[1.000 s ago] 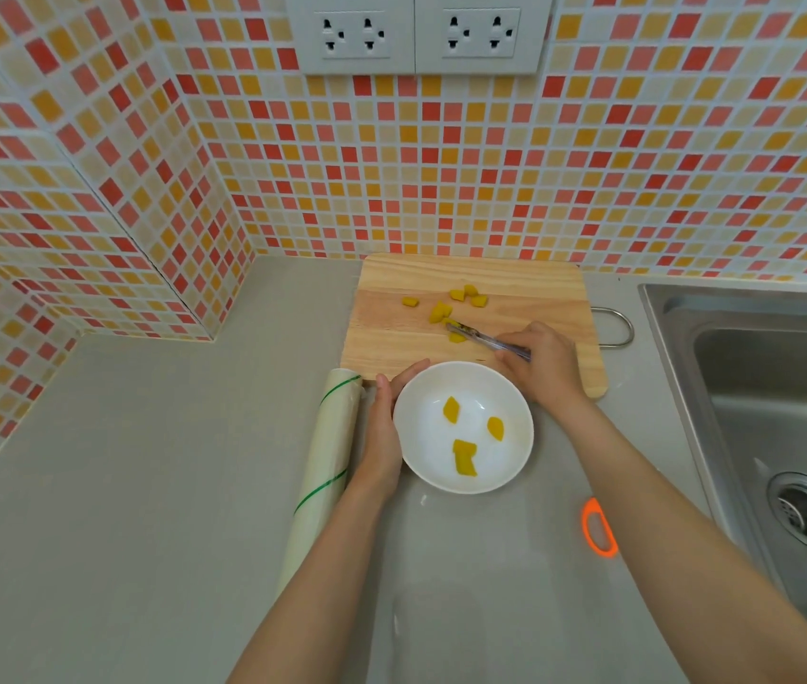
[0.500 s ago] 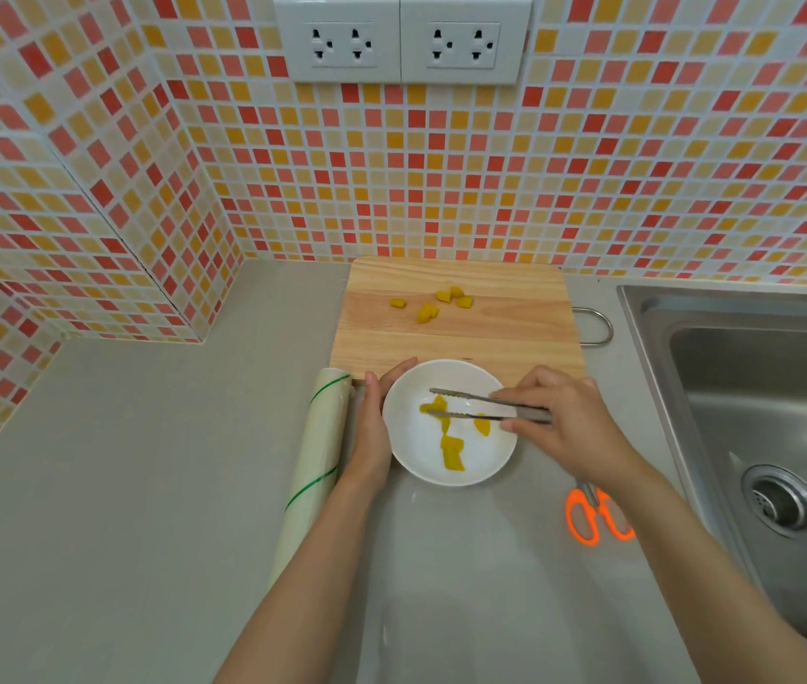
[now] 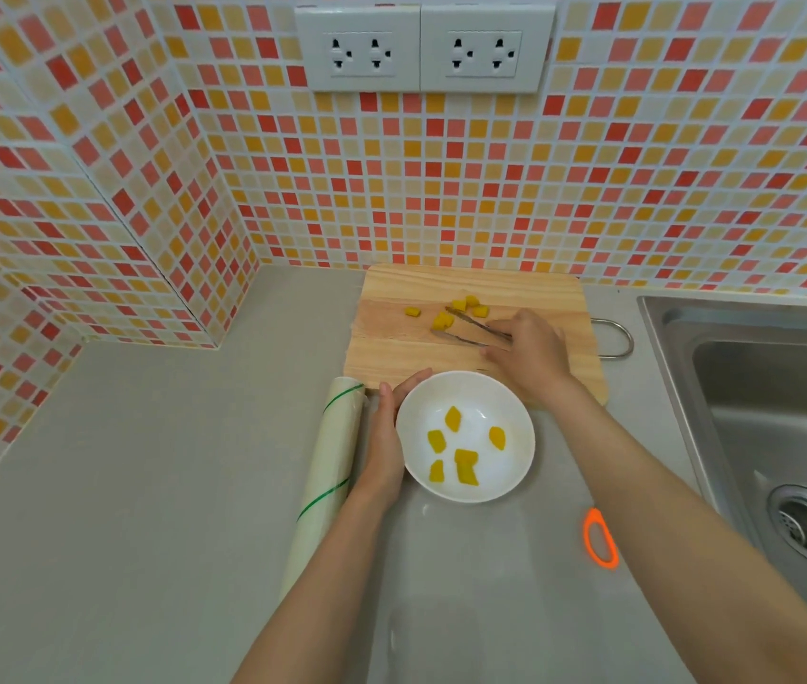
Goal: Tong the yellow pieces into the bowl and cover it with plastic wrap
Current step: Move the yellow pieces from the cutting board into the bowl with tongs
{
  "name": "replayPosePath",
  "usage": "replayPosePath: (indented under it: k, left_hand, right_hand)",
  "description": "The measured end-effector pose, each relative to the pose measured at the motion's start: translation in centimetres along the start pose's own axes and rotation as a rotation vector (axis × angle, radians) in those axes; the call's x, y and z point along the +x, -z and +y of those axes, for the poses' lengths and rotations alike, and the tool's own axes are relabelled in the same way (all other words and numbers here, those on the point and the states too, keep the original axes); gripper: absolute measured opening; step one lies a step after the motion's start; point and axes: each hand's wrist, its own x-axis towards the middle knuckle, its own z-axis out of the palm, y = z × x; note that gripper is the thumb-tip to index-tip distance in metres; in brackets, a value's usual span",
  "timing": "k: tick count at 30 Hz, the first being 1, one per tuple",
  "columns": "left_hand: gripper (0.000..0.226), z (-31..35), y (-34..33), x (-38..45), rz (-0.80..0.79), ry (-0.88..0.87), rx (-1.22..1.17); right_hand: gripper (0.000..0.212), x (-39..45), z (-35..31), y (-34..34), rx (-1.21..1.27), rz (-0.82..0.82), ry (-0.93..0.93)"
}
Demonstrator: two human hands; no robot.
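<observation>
A white bowl stands on the grey counter and holds several yellow pieces. My left hand cups the bowl's left rim. Behind it lies a wooden cutting board with several more yellow pieces. My right hand holds metal tongs over the board, their tips apart around a piece near the group. A roll of plastic wrap with green stripes lies left of my left hand.
An orange scissors handle shows under my right forearm. A steel sink fills the right side. The tiled wall with two sockets rises behind the board, and a tiled corner juts out at the left.
The tongs dropped a yellow piece into the bowl, then my right hand carried them back to the pieces on the board. My left hand stayed on the bowl.
</observation>
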Motion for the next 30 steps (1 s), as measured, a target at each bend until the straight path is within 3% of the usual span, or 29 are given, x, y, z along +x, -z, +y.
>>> replayPosePath:
  k: [9, 15, 19, 22, 25, 30]
  left_hand:
    - [0.055, 0.0, 0.0, -0.1, 0.002, 0.006, 0.012]
    - [0.054, 0.2, -0.2, -0.2, -0.004, -0.016, 0.023]
    - [0.055, 0.4, -0.4, -0.3, -0.008, -0.036, 0.014]
    - [0.055, 0.5, -0.5, -0.4, -0.006, -0.041, 0.016]
    - [0.055, 0.5, -0.4, -0.5, -0.012, -0.047, 0.026]
    - [0.055, 0.5, -0.4, -0.4, -0.007, -0.046, 0.029]
  right_hand:
    - [0.03, 1.2, -0.2, -0.5, 0.064, 0.019, -0.036]
    - [0.026, -1.4, 0.6, 1.7, 0.093, 0.076, -0.009]
    - [0.026, -5.4, 0.6, 4.0, 0.248, 0.15, 0.045]
    - [0.027, -9.2, 1.2, 5.2, 0.252, 0.087, 0.116]
    - [0.03, -11.6, 2.1, 5.3, 0.09, 0.008, 0.172]
    - [0.041, -11.9, 2.8, 5.8, 0.022, -0.038, 0.151]
